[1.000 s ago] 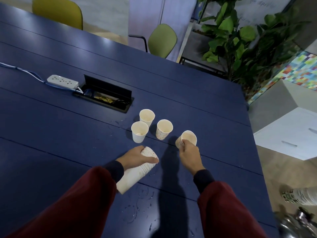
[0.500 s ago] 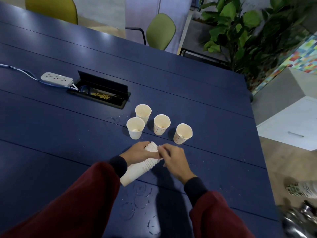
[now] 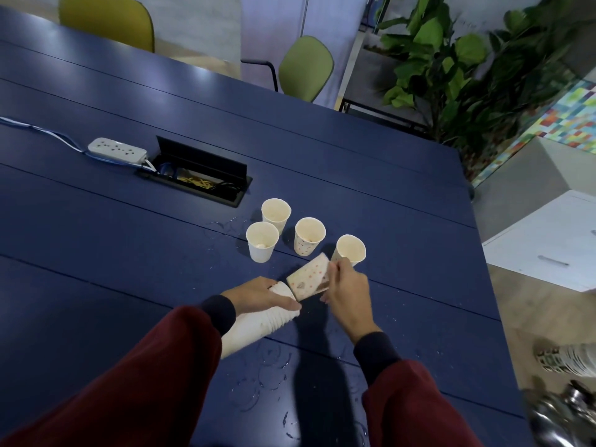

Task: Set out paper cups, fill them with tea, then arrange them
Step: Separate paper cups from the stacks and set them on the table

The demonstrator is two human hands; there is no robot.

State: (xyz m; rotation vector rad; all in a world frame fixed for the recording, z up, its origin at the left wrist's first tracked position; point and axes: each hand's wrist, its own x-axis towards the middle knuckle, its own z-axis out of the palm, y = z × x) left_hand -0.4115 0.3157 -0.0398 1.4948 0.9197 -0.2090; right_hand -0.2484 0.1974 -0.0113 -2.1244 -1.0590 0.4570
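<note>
- The left hand (image 3: 261, 293) is clasped over the top of a stack of paper cups (image 3: 254, 327), with the thumb wrapped round its far end.
- The stack lies on its side on the blue bench (image 3: 96, 253). Its long axis runs from near-left to far-right, and the ridged rims face far-right.
- The right hand (image 3: 346, 291) grasps a single spotted cup (image 3: 308, 278) by its far end, fingers curled over the edge.
- This cup is tilted almost flat and roughly in line with the stack. Its nearer end sits just beside the stack's mouth; whether the two touch cannot be told.
- Four paper cups stand upright, mouths up, just beyond the hands: a far cup (image 3: 276, 211), a left cup (image 3: 262, 241), a middle spotted cup (image 3: 309, 236) and a right cup (image 3: 351, 249).
- The right cup is partly hidden behind the right hand's fingers.
- Both arms wear dark red sleeves (image 3: 145, 382) with dark cuffs.
- Wet ring marks (image 3: 258, 379) lie on the bench near the person.
- Farther left, a white power strip (image 3: 117, 150) sits beside an open cable hatch (image 3: 200, 175).
- Two green chairs (image 3: 306, 67) and a leafy plant (image 3: 451, 59) stand beyond the bench.
</note>
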